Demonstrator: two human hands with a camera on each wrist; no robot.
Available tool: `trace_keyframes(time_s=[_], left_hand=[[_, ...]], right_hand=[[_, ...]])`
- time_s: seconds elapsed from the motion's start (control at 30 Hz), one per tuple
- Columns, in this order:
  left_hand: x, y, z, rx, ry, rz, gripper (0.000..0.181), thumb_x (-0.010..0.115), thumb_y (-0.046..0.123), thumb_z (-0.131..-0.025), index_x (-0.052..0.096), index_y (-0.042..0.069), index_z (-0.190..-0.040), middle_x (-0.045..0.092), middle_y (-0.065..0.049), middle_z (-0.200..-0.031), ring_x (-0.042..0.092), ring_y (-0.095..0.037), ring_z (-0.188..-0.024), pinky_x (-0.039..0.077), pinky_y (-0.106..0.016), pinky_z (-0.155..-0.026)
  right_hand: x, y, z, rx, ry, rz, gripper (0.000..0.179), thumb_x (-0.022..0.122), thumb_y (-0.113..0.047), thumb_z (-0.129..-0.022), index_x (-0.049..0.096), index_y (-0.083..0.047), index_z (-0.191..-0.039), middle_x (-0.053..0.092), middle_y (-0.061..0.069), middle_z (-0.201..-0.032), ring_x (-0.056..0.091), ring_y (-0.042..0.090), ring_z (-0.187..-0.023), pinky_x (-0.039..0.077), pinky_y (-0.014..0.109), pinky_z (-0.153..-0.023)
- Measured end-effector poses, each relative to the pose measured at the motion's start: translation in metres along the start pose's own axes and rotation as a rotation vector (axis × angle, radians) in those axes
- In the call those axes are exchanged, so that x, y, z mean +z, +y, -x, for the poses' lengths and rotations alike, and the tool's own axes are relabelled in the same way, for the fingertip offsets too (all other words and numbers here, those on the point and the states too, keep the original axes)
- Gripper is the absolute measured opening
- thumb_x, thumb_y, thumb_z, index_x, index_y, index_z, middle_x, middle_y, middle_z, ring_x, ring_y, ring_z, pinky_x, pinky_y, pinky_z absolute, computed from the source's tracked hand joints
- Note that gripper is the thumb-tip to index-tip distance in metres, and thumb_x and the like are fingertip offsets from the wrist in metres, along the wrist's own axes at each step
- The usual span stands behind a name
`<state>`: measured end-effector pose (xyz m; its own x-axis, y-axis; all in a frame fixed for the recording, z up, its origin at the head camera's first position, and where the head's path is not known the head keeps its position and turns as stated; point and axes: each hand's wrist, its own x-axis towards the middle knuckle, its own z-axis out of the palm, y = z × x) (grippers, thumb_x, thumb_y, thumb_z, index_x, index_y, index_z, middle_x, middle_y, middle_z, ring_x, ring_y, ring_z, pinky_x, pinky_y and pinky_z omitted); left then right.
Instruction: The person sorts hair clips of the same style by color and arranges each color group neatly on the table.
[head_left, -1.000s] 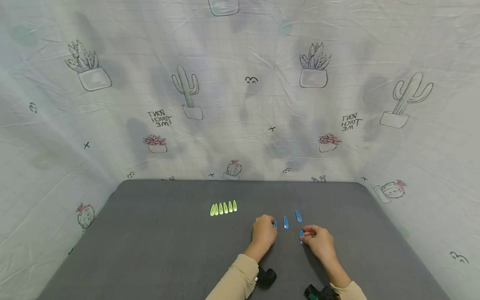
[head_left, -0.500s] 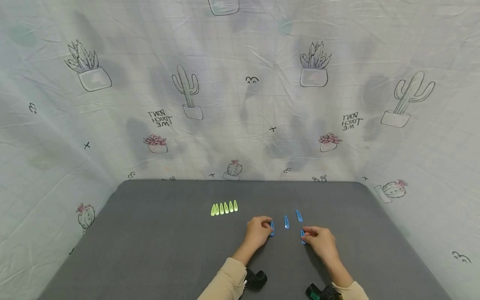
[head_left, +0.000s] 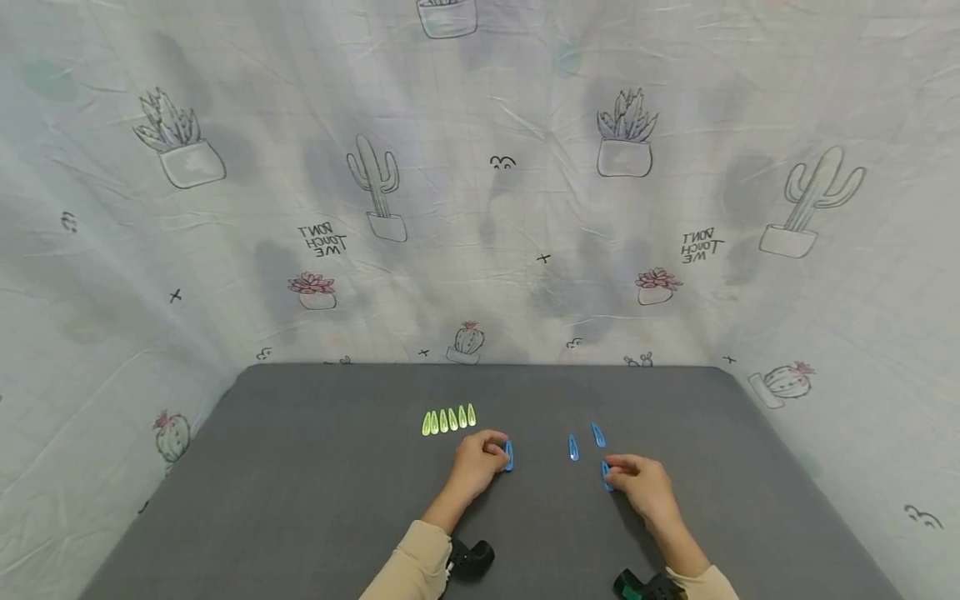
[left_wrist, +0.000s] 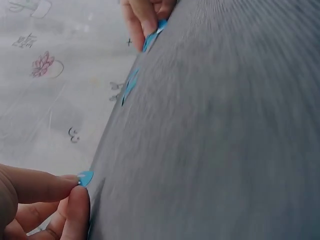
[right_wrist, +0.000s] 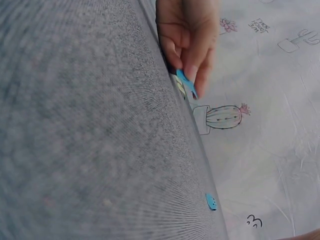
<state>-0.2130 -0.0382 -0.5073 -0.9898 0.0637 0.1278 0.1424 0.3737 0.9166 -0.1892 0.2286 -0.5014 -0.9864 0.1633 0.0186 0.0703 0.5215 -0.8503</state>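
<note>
Head view shows two hands (head_left: 476, 463), four blue clips (head_left: 573, 448), six yellow-green clips (head_left: 453, 419).

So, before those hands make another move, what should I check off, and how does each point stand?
1. Left hand pinches a blue clip: ok.
2. Right hand pinches a second blue clip: ok.
3. All six yellow-green clips side by side, uncovered by either hand in the head view: ok.
4. The two loose blue clips lined up evenly: not ok; the one further right lies farther back and leans more.
5. Both held clips lifted clear of the grey table: cannot tell.
</note>
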Motion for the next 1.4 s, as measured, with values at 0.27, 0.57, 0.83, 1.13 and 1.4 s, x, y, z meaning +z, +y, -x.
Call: trace_keyframes(time_s=[0.27, 0.57, 0.83, 1.13, 1.4], left_hand=[[-0.034, -0.008, 0.002, -0.043, 0.020, 0.020, 0.029, 0.065, -0.006, -0.078, 0.066, -0.005, -0.107, 0.063, -0.009, -0.073, 0.059, -0.010, -0.062, 0.052, -0.027, -0.059], [-0.073, -0.019, 0.005, -0.092, 0.089, -0.039, 0.027, 0.064, -0.005, -0.080, 0.066, -0.004, -0.107, 0.062, -0.007, -0.073, 0.060, -0.012, -0.063, 0.053, -0.028, -0.060], [-0.094, -0.023, 0.010, -0.116, 0.115, -0.066, 0.029, 0.063, -0.006, -0.080, 0.065, -0.006, -0.109, 0.063, -0.008, -0.075, 0.063, -0.015, -0.065, 0.055, -0.031, -0.062], [-0.102, -0.026, 0.007, -0.120, 0.182, -0.252, 0.028, 0.063, -0.004, -0.075, 0.067, -0.004, -0.103, 0.062, -0.004, -0.068, 0.052, -0.011, -0.058, 0.043, -0.026, -0.055], [-0.102, -0.029, 0.008, -0.126, 0.209, -0.313, 0.022, 0.065, -0.002, -0.076, 0.069, -0.005, -0.097, 0.062, -0.004, -0.069, 0.051, -0.012, -0.058, 0.042, -0.026, -0.052]], right_hand=[[0.001, 0.000, 0.000, 0.002, -0.020, -0.023, 0.027, 0.066, 0.004, -0.077, 0.068, 0.008, -0.104, 0.067, 0.012, -0.081, 0.055, 0.007, -0.068, 0.046, 0.018, -0.060], [0.002, 0.001, 0.000, 0.024, -0.035, -0.034, 0.028, 0.064, 0.005, -0.078, 0.067, 0.009, -0.105, 0.066, 0.013, -0.082, 0.056, 0.009, -0.069, 0.047, 0.019, -0.060], [0.001, -0.002, 0.001, 0.024, -0.040, -0.026, 0.027, 0.064, 0.005, -0.078, 0.067, 0.009, -0.106, 0.066, 0.014, -0.084, 0.056, 0.010, -0.070, 0.047, 0.019, -0.060], [0.001, -0.003, 0.001, 0.023, -0.042, -0.022, 0.027, 0.064, 0.005, -0.079, 0.067, 0.009, -0.106, 0.066, 0.011, -0.083, 0.056, 0.010, -0.071, 0.046, 0.019, -0.060], [0.001, -0.002, 0.001, 0.029, -0.045, -0.028, 0.027, 0.064, 0.004, -0.080, 0.067, 0.009, -0.106, 0.066, 0.010, -0.082, 0.056, 0.010, -0.071, 0.047, 0.019, -0.060]])
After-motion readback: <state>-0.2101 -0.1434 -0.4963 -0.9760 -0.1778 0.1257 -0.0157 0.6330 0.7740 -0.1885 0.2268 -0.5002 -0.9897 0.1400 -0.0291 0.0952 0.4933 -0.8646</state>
